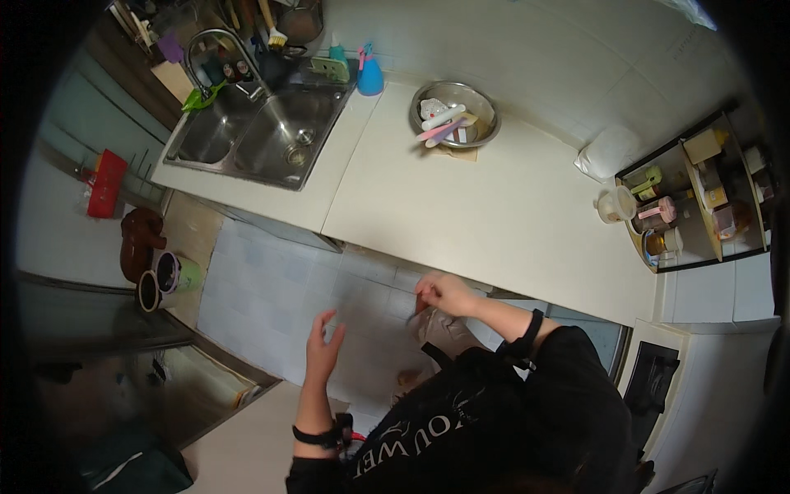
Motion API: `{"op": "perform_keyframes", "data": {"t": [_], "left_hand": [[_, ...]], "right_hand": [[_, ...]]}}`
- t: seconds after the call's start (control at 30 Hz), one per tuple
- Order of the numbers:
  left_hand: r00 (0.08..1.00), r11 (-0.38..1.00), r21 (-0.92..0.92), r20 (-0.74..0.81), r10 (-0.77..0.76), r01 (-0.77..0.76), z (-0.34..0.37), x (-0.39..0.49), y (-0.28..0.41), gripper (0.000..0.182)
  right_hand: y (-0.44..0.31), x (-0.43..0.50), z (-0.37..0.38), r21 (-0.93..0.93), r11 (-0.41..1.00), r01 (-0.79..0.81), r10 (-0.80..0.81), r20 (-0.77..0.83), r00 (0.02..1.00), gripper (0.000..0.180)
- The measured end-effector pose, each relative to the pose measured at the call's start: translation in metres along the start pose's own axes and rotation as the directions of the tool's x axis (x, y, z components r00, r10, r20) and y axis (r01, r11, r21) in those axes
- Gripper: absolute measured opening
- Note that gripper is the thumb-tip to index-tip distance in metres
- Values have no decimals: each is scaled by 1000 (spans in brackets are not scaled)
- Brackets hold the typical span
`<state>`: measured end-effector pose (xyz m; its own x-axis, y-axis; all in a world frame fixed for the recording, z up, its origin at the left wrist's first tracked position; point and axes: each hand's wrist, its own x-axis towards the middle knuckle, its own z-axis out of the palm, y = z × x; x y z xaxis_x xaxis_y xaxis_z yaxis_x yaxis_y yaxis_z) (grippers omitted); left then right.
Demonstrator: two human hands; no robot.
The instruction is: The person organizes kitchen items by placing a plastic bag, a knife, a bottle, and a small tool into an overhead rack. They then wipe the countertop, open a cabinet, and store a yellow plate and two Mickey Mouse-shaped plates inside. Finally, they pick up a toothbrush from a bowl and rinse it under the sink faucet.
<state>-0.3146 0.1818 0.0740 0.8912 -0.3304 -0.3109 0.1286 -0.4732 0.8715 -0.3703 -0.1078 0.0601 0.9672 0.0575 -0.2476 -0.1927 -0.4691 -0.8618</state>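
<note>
Over the tiled floor, my left hand (324, 338) is held up with its thumb and fingers apart and nothing in it. My right hand (449, 294) is by the front edge of the pale countertop (524, 204), with its fingers curled. Whether its fingertips are closed is too blurred to tell; I see no object in it. Farther back on the countertop stands a stainless steel bowl (490, 133), apart from both hands. A white-handled utensil (443, 117), a pink handle and a purple handle (445, 133) lie in the bowl. Brown cardboard (460, 153) shows under its near rim.
A double-basin steel sink (271, 139) with a curved faucet (225, 32) is at left. Beside it stands a blue spray bottle (370, 75). At right are a shelf rack (697, 191) of jars and a plastic tub (616, 205). Bins (179, 273) stand on the left.
</note>
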Motion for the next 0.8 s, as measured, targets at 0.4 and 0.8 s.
{"op": "perform_keyframes", "data": {"t": [0.4,0.8], "left_hand": [[602,501,359,278,748,-788,114,231,223,42],[873,434,758,445,202,-487,231,360,242,91]], "right_hand": [[6,5,-96,21,990,-137,136,-342,930,15],[2,-45,-62,230,902,-364,404,-748,527,21]]}}
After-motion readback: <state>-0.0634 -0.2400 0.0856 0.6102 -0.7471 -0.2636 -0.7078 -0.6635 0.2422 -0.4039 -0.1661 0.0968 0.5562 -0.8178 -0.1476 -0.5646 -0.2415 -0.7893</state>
